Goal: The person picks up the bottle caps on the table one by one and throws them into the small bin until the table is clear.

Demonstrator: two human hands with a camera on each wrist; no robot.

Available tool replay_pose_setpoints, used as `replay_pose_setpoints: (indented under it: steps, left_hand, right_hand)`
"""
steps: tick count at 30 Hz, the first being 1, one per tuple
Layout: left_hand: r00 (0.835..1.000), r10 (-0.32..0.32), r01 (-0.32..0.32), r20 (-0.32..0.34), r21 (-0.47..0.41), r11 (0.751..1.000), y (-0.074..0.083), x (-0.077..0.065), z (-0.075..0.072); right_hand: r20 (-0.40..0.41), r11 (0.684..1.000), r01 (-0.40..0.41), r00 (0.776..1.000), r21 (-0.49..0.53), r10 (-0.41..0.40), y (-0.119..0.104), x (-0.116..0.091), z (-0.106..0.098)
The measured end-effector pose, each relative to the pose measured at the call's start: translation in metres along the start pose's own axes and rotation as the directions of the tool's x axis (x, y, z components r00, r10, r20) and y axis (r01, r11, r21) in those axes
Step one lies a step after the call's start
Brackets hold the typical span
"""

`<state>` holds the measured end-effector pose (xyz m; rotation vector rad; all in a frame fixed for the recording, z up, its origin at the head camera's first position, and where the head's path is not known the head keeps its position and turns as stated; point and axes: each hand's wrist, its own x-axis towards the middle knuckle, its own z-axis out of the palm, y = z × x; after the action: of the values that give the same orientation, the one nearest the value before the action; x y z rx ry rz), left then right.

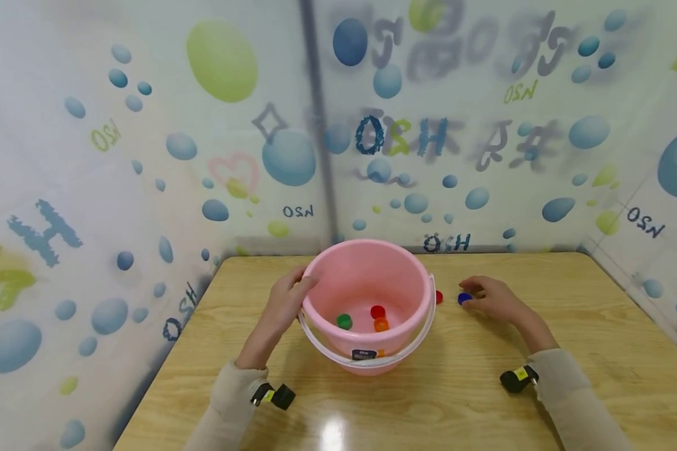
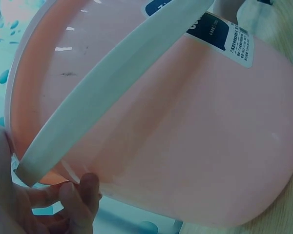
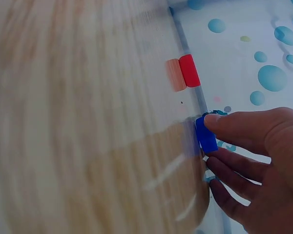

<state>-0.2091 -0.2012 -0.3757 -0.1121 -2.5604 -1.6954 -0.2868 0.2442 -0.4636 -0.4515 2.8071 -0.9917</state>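
A pink bucket [image 1: 367, 351] with a white handle [image 2: 122, 73] stands upright on the wooden table. My left hand [image 1: 284, 300] grips its rim on the left side, thumb over the edge and fingers outside. Inside the bucket lie a green bottle cap [image 1: 344, 321], a red cap [image 1: 377, 312] and an orange cap [image 1: 381, 324]. To the right of the bucket, my right hand [image 1: 493, 299] pinches a blue bottle cap [image 3: 206, 135] between thumb and fingers, close at the tabletop. Another red cap [image 3: 189, 70] sits on the table between the bucket and that hand.
The wooden table [image 1: 570, 313] extends to both sides and in front of the bucket. Behind it and along the sides hang white curtains [image 1: 485, 156] printed with blue and green drops. A small black device [image 1: 519, 378] is strapped at each wrist.
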Motion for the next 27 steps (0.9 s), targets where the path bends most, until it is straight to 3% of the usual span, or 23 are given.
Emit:
replay_pose_setpoints:
  steps: [14,27]
  left_hand:
    - [0.999,-0.009,0.008,0.032,0.010,1.000,0.0001,0.0005,-0.0027]
    - [1.000,-0.008,0.008,0.009,0.021,1.000,0.0011,-0.0005,-0.0027]
  right_hand:
    - [0.033,1.000,0.014,0.999,-0.015,-0.013,-0.0003,0.0009,-0.0001]
    - [0.036,0.999,0.015,0.999,-0.033,-0.014,-0.0024,0.0002,-0.0005]
